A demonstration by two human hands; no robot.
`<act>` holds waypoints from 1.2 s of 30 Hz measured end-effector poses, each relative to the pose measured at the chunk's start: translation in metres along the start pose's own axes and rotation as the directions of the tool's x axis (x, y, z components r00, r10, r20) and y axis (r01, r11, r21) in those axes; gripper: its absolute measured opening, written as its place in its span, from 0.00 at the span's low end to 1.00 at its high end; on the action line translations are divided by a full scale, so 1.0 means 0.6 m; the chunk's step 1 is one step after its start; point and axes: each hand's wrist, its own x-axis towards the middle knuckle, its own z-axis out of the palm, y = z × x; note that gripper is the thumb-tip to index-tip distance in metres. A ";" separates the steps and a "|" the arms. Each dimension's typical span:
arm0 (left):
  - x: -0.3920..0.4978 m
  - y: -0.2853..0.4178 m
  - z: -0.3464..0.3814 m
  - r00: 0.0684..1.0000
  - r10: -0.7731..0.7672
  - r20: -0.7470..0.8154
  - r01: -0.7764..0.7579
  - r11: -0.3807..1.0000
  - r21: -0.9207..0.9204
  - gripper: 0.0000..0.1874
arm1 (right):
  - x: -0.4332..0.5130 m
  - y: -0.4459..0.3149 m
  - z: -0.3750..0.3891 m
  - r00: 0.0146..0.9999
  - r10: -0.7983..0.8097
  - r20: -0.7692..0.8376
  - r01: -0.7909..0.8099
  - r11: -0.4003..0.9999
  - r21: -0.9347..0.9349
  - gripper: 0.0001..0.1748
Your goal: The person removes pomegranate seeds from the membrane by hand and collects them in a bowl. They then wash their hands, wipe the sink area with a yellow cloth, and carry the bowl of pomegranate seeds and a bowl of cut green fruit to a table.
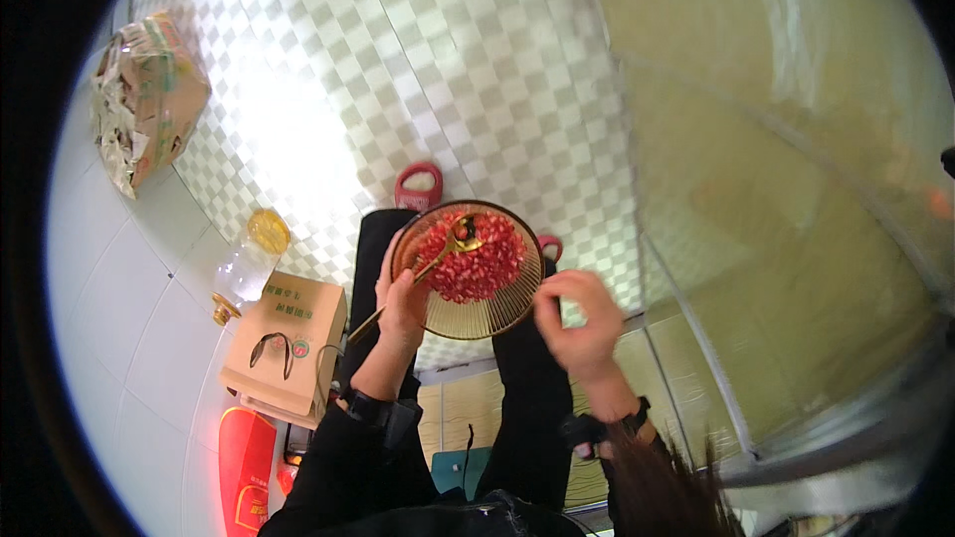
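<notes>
My left hand (404,307) holds a ribbed amber glass bowl (475,321) by its left side, above my legs. Red pomegranate seeds (481,270) lie heaped in the bowl. A long-handled gold spoon (433,264) rests across them, its handle passing under my left thumb and out past the rim. The spoon's bowl holds something dark, too small to make out. Just right of the rim is my right hand (586,324), blurred, with thumb and forefinger curled into a ring. Whether anything is pinched between those fingertips cannot be seen.
A brown paper bag (291,313), a clear bottle (246,265) and a red bag (248,470) stand at the left by the tiled wall. A wrapped parcel (153,101) sits farther off. On the right is a translucent panel (746,239). Red slippers (418,185) are on my feet.
</notes>
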 end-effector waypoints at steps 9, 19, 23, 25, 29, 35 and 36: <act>-0.038 0.303 0.094 0.997 0.076 -0.010 -0.076 0.995 -0.057 0.36 | 0.142 -0.318 -0.057 0.979 0.085 -0.185 -0.057 0.987 0.151 0.09; 0.196 0.549 0.153 0.947 0.238 -0.216 -0.280 0.940 -0.193 0.35 | 0.734 -0.033 0.106 0.996 0.087 -0.035 -0.092 0.964 -0.250 0.08; 0.251 0.536 0.149 0.926 0.260 -0.276 -0.333 0.904 -0.268 0.36 | 0.857 0.052 0.155 0.992 0.115 -0.045 -0.123 0.893 -0.433 0.07; 0.298 0.521 0.128 0.917 0.247 -0.313 -0.332 0.909 -0.254 0.37 | 0.918 0.089 0.193 0.985 0.144 -0.097 -0.173 0.876 -0.451 0.07; 0.378 0.492 0.092 0.926 0.221 -0.306 -0.289 0.938 -0.195 0.37 | 1.008 0.162 0.247 0.998 0.025 -0.052 -0.052 0.767 -0.640 0.09; 0.422 0.518 0.046 0.940 0.153 -0.304 -0.212 0.962 -0.172 0.36 | 1.126 0.238 0.330 0.998 -0.059 -0.038 0.019 0.754 -0.657 0.10; 0.427 0.524 0.045 0.943 0.142 -0.302 -0.198 0.967 -0.161 0.37 | 1.134 0.245 0.341 0.997 -0.067 -0.036 0.026 0.748 -0.663 0.10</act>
